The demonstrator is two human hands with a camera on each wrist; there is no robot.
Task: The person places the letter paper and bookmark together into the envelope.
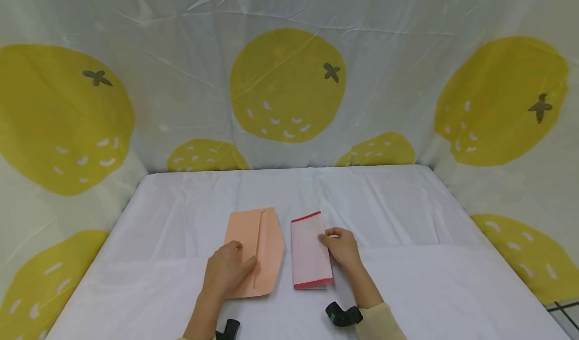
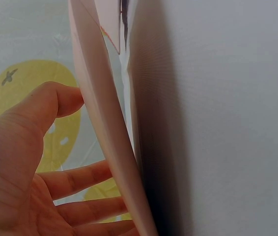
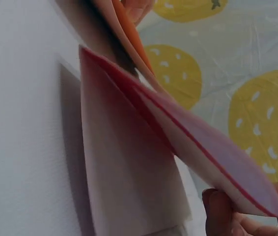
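Note:
An orange paper envelope (image 1: 242,224), its pointed flap spread to the right, lies on the white cloth. My left hand (image 1: 228,267) rests over its lower left part. In the left wrist view the thumb (image 2: 63,101) and fingertips touch the same face of the envelope, which stands slightly off the cloth. Right of it is a folded pink card (image 1: 309,252) with red scalloped edges along top and bottom. My right hand (image 1: 342,247) pinches the card's right edge between thumb and fingers. In the right wrist view the card's panels (image 3: 129,172) part in a V, the upper one raised.
A white cloth (image 1: 407,269) covers the table. Behind and at both sides hangs a pale curtain (image 1: 384,79) with large yellow fruit prints. Black wrist mounts (image 1: 344,315) show near both wrists.

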